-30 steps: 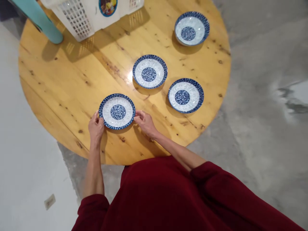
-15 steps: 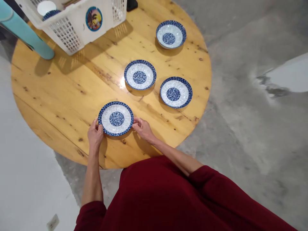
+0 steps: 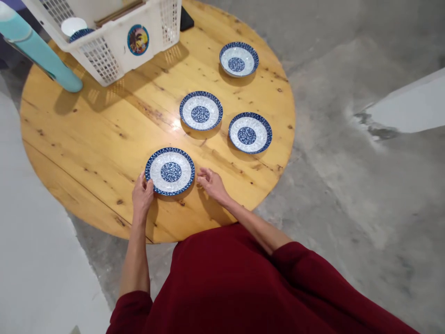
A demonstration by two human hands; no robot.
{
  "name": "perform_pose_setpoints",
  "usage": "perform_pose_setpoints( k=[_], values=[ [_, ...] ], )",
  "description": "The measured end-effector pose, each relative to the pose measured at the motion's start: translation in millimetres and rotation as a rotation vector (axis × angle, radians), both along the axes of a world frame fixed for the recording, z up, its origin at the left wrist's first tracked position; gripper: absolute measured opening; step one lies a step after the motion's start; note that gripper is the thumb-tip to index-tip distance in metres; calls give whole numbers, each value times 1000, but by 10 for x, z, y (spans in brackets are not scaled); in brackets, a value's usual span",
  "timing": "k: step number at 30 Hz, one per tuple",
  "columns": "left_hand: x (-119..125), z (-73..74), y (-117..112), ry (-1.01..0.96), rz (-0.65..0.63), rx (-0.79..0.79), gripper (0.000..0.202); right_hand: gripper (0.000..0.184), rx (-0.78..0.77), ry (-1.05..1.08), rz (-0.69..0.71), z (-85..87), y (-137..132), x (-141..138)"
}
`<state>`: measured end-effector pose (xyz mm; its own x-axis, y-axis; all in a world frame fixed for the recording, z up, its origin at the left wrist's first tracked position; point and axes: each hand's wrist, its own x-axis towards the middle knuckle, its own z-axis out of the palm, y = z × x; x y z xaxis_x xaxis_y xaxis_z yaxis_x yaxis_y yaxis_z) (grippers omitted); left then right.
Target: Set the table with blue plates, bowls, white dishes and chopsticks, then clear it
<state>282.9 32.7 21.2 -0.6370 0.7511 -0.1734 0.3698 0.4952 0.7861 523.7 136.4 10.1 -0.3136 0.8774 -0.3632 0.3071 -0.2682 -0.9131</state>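
Observation:
A blue-and-white patterned plate [image 3: 170,171] lies near the front edge of the round wooden table [image 3: 100,185]. My left hand [image 3: 142,194] grips its left rim, thumb on the near side and fingers around the outer edge. Just off the right rim, my right hand [image 3: 212,184] is apart from the plate, fingers loosely bent and parted with nothing in them. Beyond it lie two similar plates, one in the middle [image 3: 200,111] and one to the right [image 3: 250,133]. A deeper blue-and-white bowl [image 3: 238,59] stands farther back.
A white plastic basket [image 3: 104,60] with dishes inside stands at the back left. Beside it leans a turquoise cylindrical object [image 3: 41,51]. A black phone-like object [image 3: 187,21] lies right of the basket. A white post-like shape [image 3: 410,104] rises from the grey floor at right.
My right hand has let go of the plate's right rim and drawn slightly right. My left hand keeps its hold. The whole view has shifted a little.

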Motion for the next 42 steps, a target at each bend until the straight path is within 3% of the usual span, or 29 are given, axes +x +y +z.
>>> perform_pose_setpoints(
  k=[5, 9, 13, 16, 21, 26, 31, 34, 39, 42],
  values=[
    [95, -42, -214, -191, 163, 70, 57, 39, -31, 22, -172, -8, 195, 285],
    [184, -48, -615, -200, 368, 101, 52, 28, -74, 89, -261, -34, 538, 351],
    [348, -16, -1165, -151, 529, 43, 45, 7, -172, 148, -370, -86, 985, 123],
    [528, 47, -1521, -121, 615, -16, 40, 12, -231, 119, -460, -89, 1293, -122],
    [783, 160, -1763, -91, 703, -30, 35, 19, -203, 60, -479, -119, 1665, -353],
    [963, 183, -1669, -133, 733, -18, 33, 26, -118, -17, -439, -214, 1834, -397],
    [1025, 172, -1422, -227, 721, 16, 36, 25, -104, -32, -423, -221, 1862, -350],
    [974, 153, -1152, -284, 664, 8, 35, 24, -101, -22, -406, -215, 1859, -323],
    [898, 78, -544, -446, 452, -15, 39, 21, -81, -37, -359, -218, 1851, -301],
    [902, 21, -257, -540, 442, -34, 43, 18, -120, 18, -374, -201, 1833, -277]
  ],
)
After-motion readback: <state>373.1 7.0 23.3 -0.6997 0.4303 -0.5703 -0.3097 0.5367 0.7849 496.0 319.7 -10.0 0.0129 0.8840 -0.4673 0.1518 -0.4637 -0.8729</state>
